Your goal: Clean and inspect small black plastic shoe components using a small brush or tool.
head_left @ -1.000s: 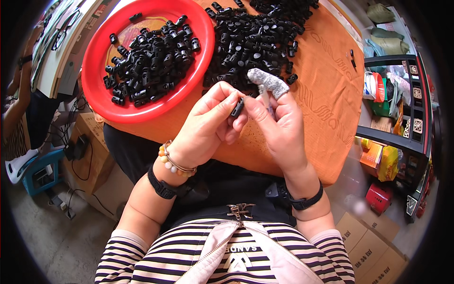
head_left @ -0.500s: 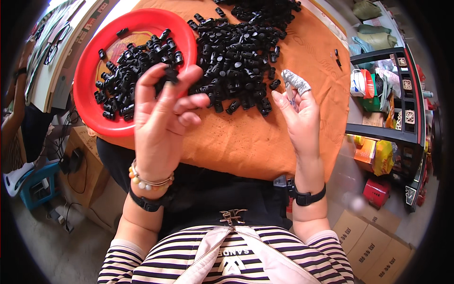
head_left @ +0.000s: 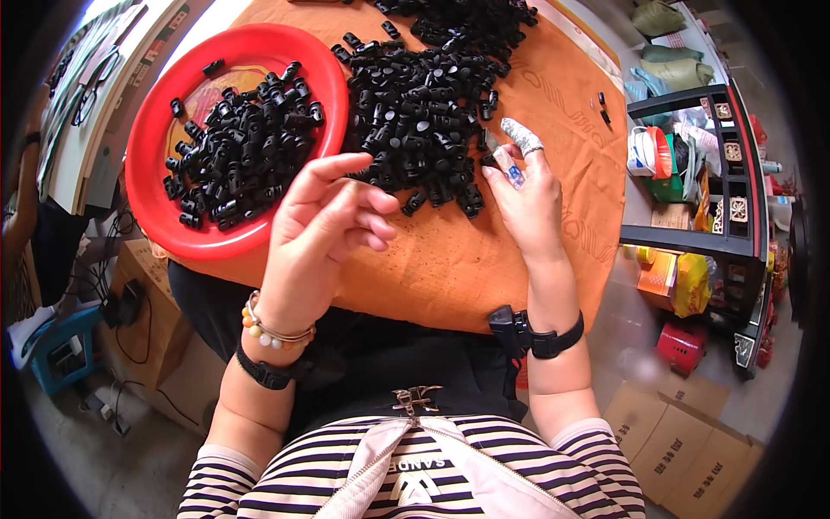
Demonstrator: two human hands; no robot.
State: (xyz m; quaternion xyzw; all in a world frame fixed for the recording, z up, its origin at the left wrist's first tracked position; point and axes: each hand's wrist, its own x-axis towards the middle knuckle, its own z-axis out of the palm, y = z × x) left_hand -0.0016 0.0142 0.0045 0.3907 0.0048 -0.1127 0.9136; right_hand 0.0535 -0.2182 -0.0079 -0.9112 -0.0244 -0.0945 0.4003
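My left hand (head_left: 313,232) hovers by the right rim of a red round plate (head_left: 145,177), its fingers apart and nothing in them. Inside the plate lies a heap of small black plastic cord locks (head_left: 251,143). A bigger pile of loose cord locks (head_left: 419,108) spreads over the orange cloth to the plate's right. At that pile's right edge, my right hand (head_left: 532,203) pinches a small blade-like tool (head_left: 512,170) with a clear, blue-marked grip; its tip is hard to make out. A grey-white finger cover (head_left: 522,135) wraps my right index finger.
The orange cloth (head_left: 450,277) covers the table up to my lap. A few small dark pieces (head_left: 603,108) lie at its right. Beyond stand a black rack (head_left: 692,238) with bags and flattened cartons (head_left: 692,441). A blue stool (head_left: 69,346) stands at the left.
My left hand has let go of a black cord lock and drawn back from over the plate, toward me. My right hand, still holding the tool, has moved slightly left toward the loose pile.
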